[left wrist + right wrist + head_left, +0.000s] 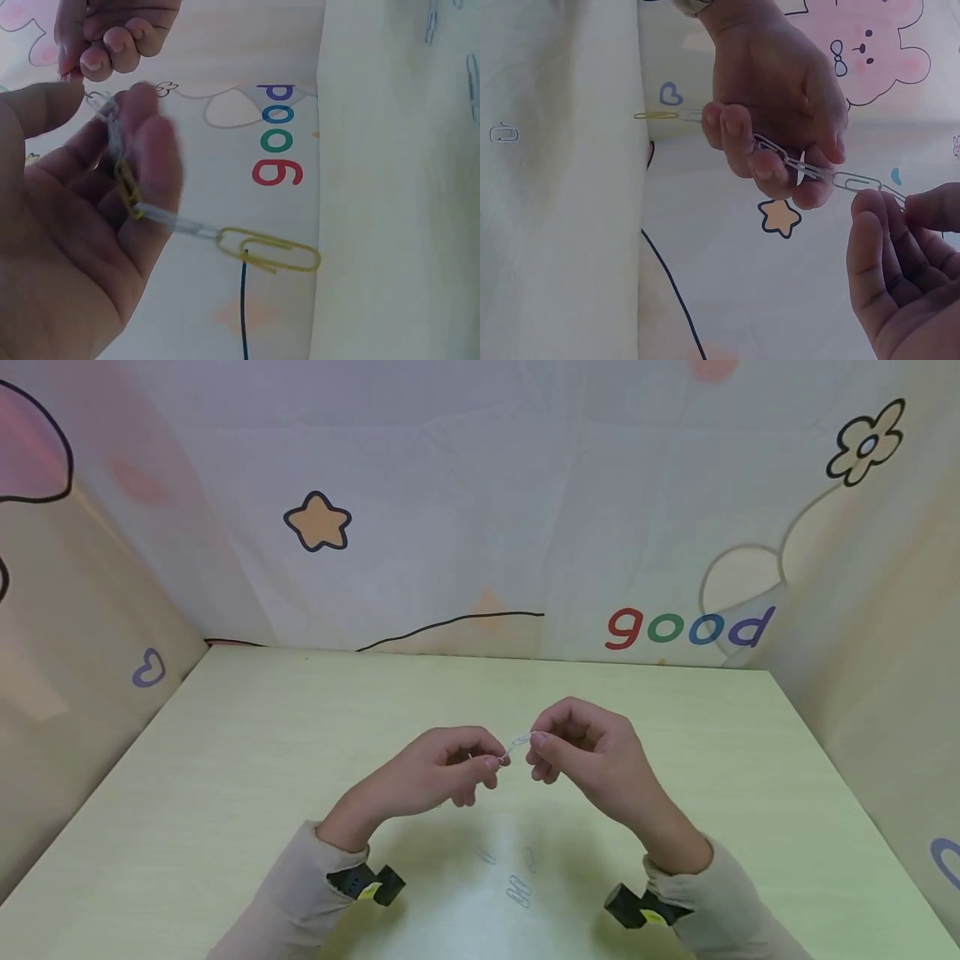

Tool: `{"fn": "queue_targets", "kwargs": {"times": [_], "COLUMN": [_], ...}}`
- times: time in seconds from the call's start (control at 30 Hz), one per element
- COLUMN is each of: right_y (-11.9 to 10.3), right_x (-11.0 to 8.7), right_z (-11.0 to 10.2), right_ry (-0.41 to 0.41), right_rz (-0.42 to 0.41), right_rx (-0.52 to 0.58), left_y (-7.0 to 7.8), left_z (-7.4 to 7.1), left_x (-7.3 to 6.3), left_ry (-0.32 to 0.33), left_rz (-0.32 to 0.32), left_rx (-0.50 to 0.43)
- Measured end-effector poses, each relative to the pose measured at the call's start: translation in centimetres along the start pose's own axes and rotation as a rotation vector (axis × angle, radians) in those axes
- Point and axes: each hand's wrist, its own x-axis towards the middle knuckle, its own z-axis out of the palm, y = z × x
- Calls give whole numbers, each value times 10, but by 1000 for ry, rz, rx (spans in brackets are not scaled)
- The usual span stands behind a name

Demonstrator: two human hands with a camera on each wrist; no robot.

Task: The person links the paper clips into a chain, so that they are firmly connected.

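Pale table [225,777]; I see paperclip chain [521,741], long axis slanting up rightward, left hand [441,770] gripping it, right hand [596,750] pinching upper end.

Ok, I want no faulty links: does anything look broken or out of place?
Nothing stands out: the paper-clip chain shows no break where visible, though part is hidden, and the loose clips lie on the table.

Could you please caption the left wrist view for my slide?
Left hand holding a chain of silver and yellow wire paper clips.
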Motion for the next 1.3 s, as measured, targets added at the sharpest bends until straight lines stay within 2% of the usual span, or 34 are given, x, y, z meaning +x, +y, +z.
{"fn": "queue_targets", "kwargs": {"times": [0.13,0.33,0.43,0.57,0.87,1.07,1.2,1.3], "right_y": [-2,-7,-9,-10,-11,-9,-3,8], "right_x": [-1,-4,-5,-7,-9,-7,-7,-10], "right_z": [-2,0,3,5,3,1,-1,-2], "right_ry": [-4,-30,-46,-58,-88,-124,-187,-247], "right_rz": [0,-18,-38,-56,-61,-23,19,69], "right_rx": [-40,-37,-28,-38,-90,-109,-196,-331], "left_y": [-2,-2,-1,3,8,14,18,20], "left_z": [3,7,8,9,8,0,-7,-13], "left_x": [2,3,2,0,-3,-8,-13,-14], "left_ry": [-91,-121,-105,-70,25,92,139,160], "left_rz": [30,137,186,205,142,136,158,170], "left_rx": [-65,-214,-264,-285,-265,-210,-180,-164]}}
